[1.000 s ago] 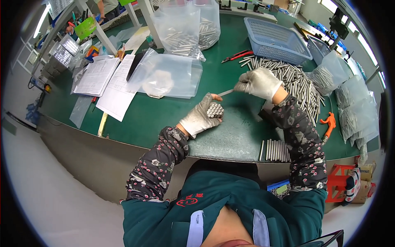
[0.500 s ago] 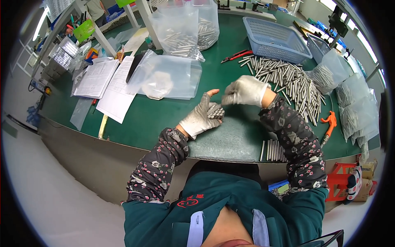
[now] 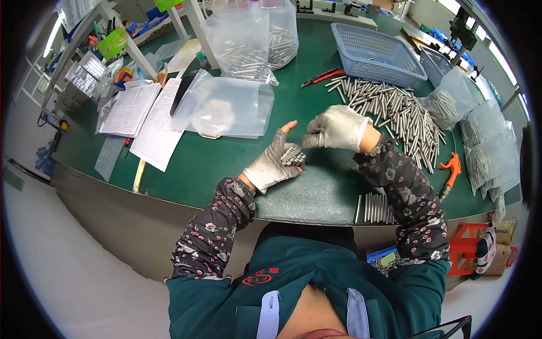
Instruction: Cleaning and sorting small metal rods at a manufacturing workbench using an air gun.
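A bundle of short, shiny metal pins [image 3: 293,156] rests in my left hand [image 3: 266,170], its fingers wrapped around them with the round ends showing and the thumb stretched away. Just to the right, my right hand [image 3: 337,128] hovers with bent fingers pressed together close to the bundle; whatever the fingertips hold is too small or hidden to make out. Both hands wear greyish-white work gloves with some bare fingertips. A large loose heap of similar pins [image 3: 403,110] lies beyond my right hand. Near the front edge, several pins stand in a neat row [image 3: 378,208] beside my right forearm.
Behind the heap sits a blue plastic basket [image 3: 389,70], with red-handled pliers [image 3: 323,77] to its left. Bags of pins [image 3: 485,135] and an orange air gun [image 3: 451,169] are at right. Clear bags [image 3: 243,107] and papers [image 3: 155,121] lie left.
Both hands stay almost in place. My right hand's fingers have shifted slightly beside the bundle; my left hand still holds the pins. The whole view has moved a little.
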### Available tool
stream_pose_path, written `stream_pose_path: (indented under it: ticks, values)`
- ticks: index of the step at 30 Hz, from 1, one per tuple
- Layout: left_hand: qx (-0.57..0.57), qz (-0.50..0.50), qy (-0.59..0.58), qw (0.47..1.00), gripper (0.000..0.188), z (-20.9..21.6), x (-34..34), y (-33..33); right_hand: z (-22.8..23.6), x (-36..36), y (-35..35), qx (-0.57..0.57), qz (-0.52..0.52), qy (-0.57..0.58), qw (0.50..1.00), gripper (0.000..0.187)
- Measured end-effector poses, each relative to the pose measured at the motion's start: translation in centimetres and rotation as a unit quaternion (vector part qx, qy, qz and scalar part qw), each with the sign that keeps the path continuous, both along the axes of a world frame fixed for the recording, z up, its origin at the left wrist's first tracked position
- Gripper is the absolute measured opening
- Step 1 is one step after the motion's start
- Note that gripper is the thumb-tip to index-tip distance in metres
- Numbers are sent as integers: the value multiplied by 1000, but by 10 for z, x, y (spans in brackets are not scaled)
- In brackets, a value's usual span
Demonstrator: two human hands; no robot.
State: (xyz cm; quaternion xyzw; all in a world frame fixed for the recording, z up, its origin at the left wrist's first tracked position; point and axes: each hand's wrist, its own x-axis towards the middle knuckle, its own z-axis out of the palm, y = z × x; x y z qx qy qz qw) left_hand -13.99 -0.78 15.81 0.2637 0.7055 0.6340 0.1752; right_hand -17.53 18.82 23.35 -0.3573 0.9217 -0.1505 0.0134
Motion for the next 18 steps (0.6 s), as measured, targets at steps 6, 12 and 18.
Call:
stream_pose_path:
  ticks: [6,12,18]
  values:
    - [-2,-8,-10,1000,98,1,-1,1,4,-2,16,-41,-89,-6,995,36]
    - [-8,-4,-3,1000,98,1,-1,2,14,-4,19,74,-180,-36,980,35]
    - [-30,21,28,999,99,-6,-3,1,1,-3,15,69,-168,-36,983,38]
